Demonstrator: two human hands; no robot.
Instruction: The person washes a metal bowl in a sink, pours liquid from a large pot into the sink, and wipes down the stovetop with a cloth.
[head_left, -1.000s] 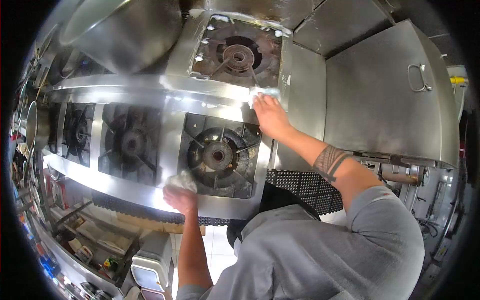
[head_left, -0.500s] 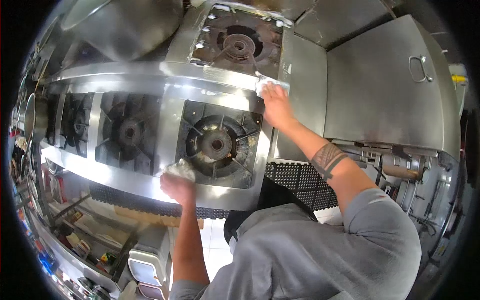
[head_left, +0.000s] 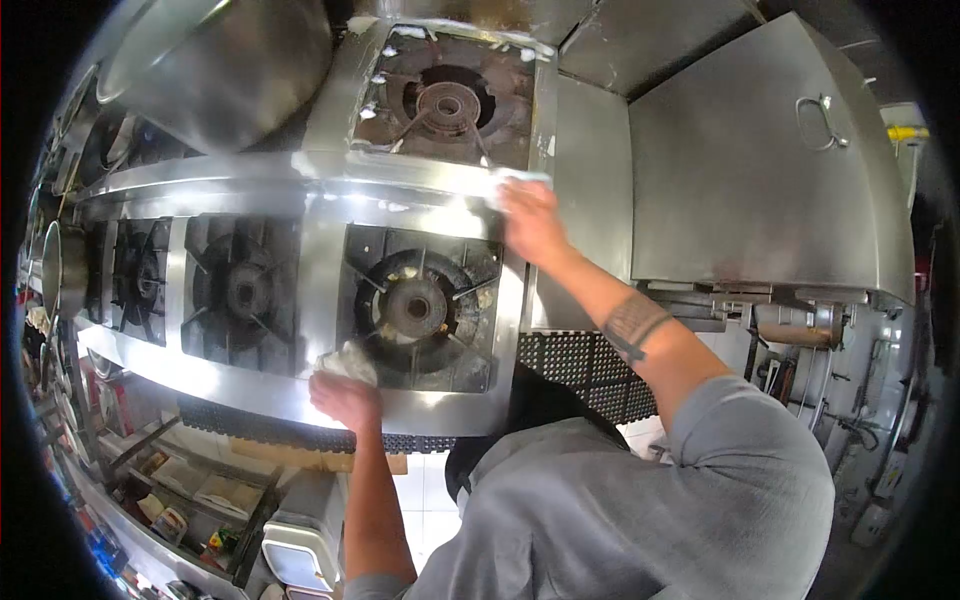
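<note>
My right hand [head_left: 533, 220] presses a pale cloth [head_left: 518, 179] against the raised steel ledge at the near right corner of the rear burner [head_left: 446, 108]. The fingers are curled over the cloth and somewhat blurred. Patches of white foam [head_left: 408, 32] lie along that burner's frame. At the stove's front rail [head_left: 432, 412], my left hand [head_left: 345, 403] grips a crumpled off-white cloth [head_left: 348, 363], left of the front burner's lower corner. That front burner [head_left: 415, 308] has a dark, stained grate with yellowish residue.
A large steel pot [head_left: 225, 75] stands at the rear left. More front burners [head_left: 246, 290] run leftward. At right is a steel cabinet [head_left: 750, 170] with a handle. Black perforated matting [head_left: 580, 365] lies below the stove; shelves with containers [head_left: 190, 490] are at lower left.
The whole view has shifted, so the stove appears lower and further left. Both hands keep nearly the same places on the stove, each still with its cloth; the right hand moves slightly.
</note>
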